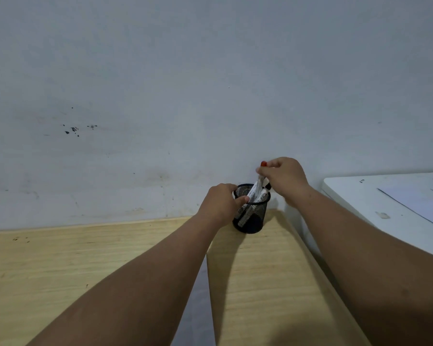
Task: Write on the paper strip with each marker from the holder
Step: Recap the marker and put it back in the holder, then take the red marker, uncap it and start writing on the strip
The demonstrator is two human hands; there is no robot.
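Reaching from the bottom of the frame, two bare forearms cross the wooden counter [85,258] toward its far edge at centre right. The left hand [220,203] wraps the black mesh holder [251,216], its grip closed on the rim and wall, probably to keep the light cup from tipping. Just above, the right hand [284,179] has its grip pinched on a red-capped marker [259,182], its lower end in the holder, likely drawing it out; a black-tipped marker [265,192] leans beside it. Print on the white barrels is too small to read. No paper strip shows; papers lie on the white counter [360,203] at right.
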